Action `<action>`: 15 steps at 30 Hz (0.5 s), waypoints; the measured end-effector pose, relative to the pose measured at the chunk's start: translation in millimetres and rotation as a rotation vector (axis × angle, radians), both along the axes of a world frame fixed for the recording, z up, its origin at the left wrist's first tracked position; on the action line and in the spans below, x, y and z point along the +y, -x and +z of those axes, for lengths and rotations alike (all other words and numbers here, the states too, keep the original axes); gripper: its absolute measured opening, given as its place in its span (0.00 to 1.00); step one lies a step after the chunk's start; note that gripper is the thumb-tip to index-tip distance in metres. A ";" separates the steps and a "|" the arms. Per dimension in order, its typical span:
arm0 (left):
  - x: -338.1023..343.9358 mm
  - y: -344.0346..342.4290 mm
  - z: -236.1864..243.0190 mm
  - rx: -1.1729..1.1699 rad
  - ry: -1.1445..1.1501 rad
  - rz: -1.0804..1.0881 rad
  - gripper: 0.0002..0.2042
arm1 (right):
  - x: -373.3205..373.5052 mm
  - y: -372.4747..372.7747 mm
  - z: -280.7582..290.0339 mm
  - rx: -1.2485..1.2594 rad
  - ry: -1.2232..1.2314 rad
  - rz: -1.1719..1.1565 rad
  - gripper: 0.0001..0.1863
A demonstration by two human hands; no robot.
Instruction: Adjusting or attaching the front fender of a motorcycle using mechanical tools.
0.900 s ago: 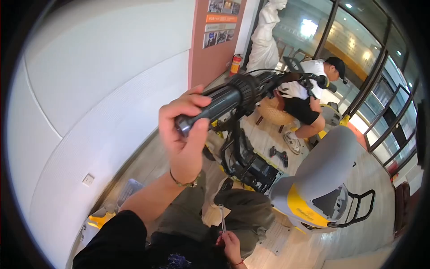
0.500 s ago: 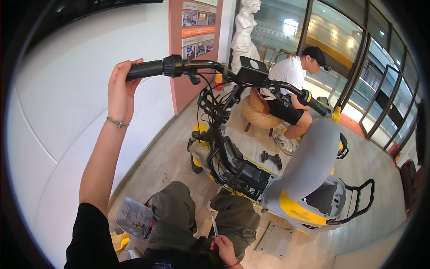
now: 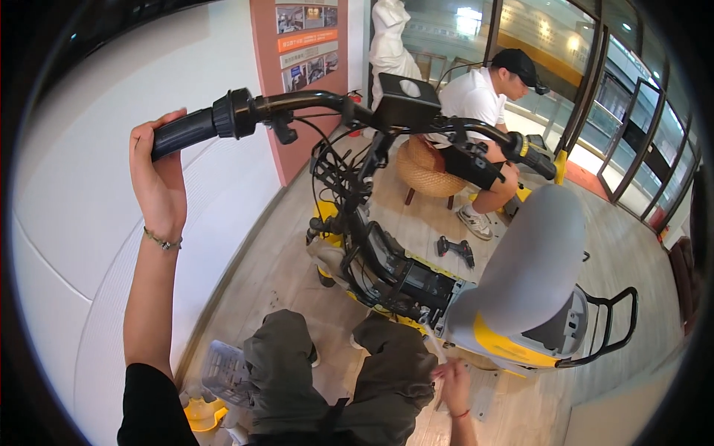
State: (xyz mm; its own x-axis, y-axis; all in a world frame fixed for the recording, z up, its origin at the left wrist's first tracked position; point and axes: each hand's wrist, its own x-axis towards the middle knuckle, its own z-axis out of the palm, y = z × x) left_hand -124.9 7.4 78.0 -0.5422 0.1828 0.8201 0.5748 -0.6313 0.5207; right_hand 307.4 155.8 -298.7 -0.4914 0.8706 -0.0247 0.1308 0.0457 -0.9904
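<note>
My left hand (image 3: 160, 175) is wrapped round the black left grip (image 3: 184, 130) of a stripped yellow-and-grey scooter's handlebar, high at the left, with cables and a black box (image 3: 407, 104) at its centre. My right hand (image 3: 454, 386), low right, holds a silver wrench (image 3: 435, 343), blurred, reaching up toward the open footboard frame (image 3: 416, 286); whether its tip touches the frame I cannot tell. The grey seat (image 3: 529, 253) is at the right of the frame, above a yellow-striped body.
A co-worker (image 3: 476, 104) in a white shirt and black cap sits on a woven stool (image 3: 424, 171). A drill (image 3: 455, 251) lies on the floor. A plastic basket (image 3: 222, 368) and yellow part (image 3: 201, 412) are beside my knees. A statue (image 3: 390, 41), wall and glass doors border the space.
My left hand has swung the handlebar away from me to the upper left. My right hand has moved right and raised the wrench toward the scooter's frame.
</note>
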 end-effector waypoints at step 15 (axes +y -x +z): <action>1.4 6.9 -2.0 0.061 0.009 0.101 0.11 | 162.2 56.9 -19.1 -1.063 -1.248 0.486 0.10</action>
State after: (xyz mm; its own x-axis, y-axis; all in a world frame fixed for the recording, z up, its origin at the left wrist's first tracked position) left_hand -131.8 8.8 76.0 -0.5075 0.1376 0.8506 0.6657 -0.5641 0.4884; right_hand 250.5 318.0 -317.8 -0.9154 0.4010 0.0366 0.4007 0.8980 0.1818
